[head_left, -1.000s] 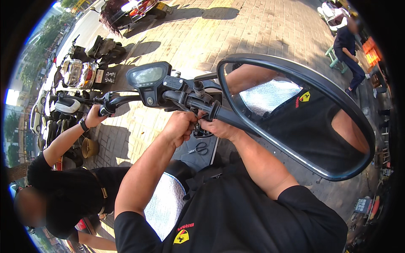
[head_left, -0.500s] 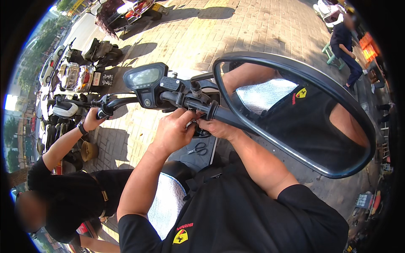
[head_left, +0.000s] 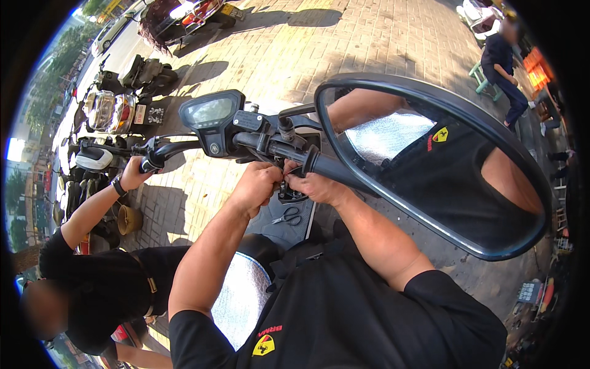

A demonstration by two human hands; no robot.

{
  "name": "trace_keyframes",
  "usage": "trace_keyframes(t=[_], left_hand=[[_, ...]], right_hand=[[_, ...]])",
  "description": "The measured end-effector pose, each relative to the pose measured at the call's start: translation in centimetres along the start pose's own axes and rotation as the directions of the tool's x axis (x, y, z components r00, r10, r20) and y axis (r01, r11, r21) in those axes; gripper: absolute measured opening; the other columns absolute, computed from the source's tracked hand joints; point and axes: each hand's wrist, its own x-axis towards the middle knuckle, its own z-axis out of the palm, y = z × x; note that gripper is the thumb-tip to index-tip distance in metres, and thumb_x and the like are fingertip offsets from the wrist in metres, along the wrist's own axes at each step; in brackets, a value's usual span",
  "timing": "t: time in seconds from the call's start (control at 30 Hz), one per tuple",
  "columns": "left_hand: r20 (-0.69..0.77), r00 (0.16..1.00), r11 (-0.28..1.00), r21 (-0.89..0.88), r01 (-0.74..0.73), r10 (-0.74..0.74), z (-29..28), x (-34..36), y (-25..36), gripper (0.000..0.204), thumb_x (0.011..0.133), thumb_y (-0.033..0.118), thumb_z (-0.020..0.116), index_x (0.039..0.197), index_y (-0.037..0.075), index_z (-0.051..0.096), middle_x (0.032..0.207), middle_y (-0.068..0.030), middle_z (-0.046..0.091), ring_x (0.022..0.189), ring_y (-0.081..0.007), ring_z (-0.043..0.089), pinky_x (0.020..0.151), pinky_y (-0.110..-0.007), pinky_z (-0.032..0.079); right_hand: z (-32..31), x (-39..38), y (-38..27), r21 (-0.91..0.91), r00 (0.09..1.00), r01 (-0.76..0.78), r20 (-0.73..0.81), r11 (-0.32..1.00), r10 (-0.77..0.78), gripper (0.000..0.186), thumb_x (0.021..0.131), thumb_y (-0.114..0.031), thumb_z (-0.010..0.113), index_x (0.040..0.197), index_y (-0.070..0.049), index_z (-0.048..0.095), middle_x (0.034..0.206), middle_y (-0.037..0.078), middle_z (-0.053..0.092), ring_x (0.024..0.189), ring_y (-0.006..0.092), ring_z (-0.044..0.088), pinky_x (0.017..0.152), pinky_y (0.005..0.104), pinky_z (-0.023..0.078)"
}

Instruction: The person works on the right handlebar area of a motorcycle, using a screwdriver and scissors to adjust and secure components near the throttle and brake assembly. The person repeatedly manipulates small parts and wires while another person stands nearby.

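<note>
A: Handling?

B: Left hand (head_left: 260,182) is sitting curled narrow, partly covering the small dark assembly (head_left: 292,196), which is sitting just below the handlebar (head_left: 284,150), between both hands. It's probably weighing little, feeling stiff, its fine parts seeming fragile; the outer edges are likely offering the safest hold.

A: Right side?

B: Right hand (head_left: 314,186) is resting opposite, fingers bunched close. Whether either hand is really gripping it: can't tell, contact's hidden.

A: Looks?

B: It's showing mostly black, catching small glints; full outline is hiding behind fingers.
</note>
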Motion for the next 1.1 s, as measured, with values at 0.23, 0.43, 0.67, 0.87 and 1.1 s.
trace_keyframes(t=[0.23, 0.43, 0.67, 0.87, 1.1], left_hand=[[0.052, 0.91, 0.829, 0.394, -0.397, 0.411, -0.5, -1.2, 0.7, 0.015, 0.078, 0.004, 0.061, 0.09, -0.005, 0.064, 0.069, -0.0073, 0.061, 0.064, -0.0158, 0.059, 0.057, -0.031, 0.046], [0.308, 0.543, 0.165, 0.737, -0.656, 0.781, -1.1, -1.6, 0.3, 0.027, 0.074, 0.002, 0.07, 0.1, 0.01, 0.069, 0.086, -0.0097, 0.065, 0.077, -0.0345, 0.066, 0.066, -0.044, 0.055], [0.36, 0.475, 0.045, 0.758, -0.651, 0.803, -1.0, -1.3, 0.1, 0.025, 0.077, 0.006, 0.071, 0.101, 0.012, 0.071, 0.086, -0.0096, 0.065, 0.075, -0.0319, 0.066, 0.065, -0.042, 0.055], [-0.031, 0.832, 0.786, 0.348, -0.511, 0.554, 0.3, 0.0, -0.5, 0.005, 0.081, 0.004, 0.063, 0.082, 0.002, 0.068, 0.071, -0.0068, 0.064, 0.06, -0.0212, 0.06, 0.054, -0.034, 0.048], [-0.13, 0.974, 0.983, 0.04, -0.179, 0.183, 0.6, -0.5, -0.4, 0.008, 0.084, 0.006, 0.062, 0.081, -0.001, 0.064, 0.066, -0.0036, 0.056, 0.058, -0.0128, 0.052, 0.051, -0.028, 0.039]], right_hand=[[4.1, -2.4, 5.2, 0.314, 0.942, -0.028, -0.308, 0.949, 0.13, 0.005, 0.09, -0.005, 0.064, 0.094, -0.003, 0.066, 0.087, 0.0, 0.064, 0.082, 0.0092, 0.057, 0.076, 0.0291, 0.05], [3.4, -2.1, 4.4, 0.186, 0.948, 0.151, -0.305, 0.971, -0.089, 0.004, 0.093, -0.006, 0.061, 0.093, -0.003, 0.064, 0.084, -0.002, 0.059, 0.081, 0.0081, 0.054, 0.075, 0.0283, 0.048], [3.1, 0.3, 10.7, 0.685, 0.984, -0.081, -0.059, 0.724, 0.165, 0.017, 0.1, -0.007, 0.05, 0.086, -0.002, 0.057, 0.076, -0.001, 0.054, 0.062, 0.0119, 0.05, 0.059, 0.0257, 0.045], [3.1, -0.8, 9.9, 0.358, 0.983, 0.063, -0.186, 0.932, 0.005, 0.016, 0.098, -0.008, 0.051, 0.085, -0.001, 0.057, 0.074, 0.002, 0.057, 0.059, 0.0146, 0.053, 0.057, 0.0278, 0.047], [-0.7, 0.4, 1.3, 0.163, 0.932, -0.35, 0.154, 0.922, 0.327, 0.004, 0.089, -0.006, 0.063, 0.091, -0.002, 0.065, 0.077, 0.001, 0.062, 0.072, 0.0132, 0.058, 0.068, 0.0301, 0.049]])
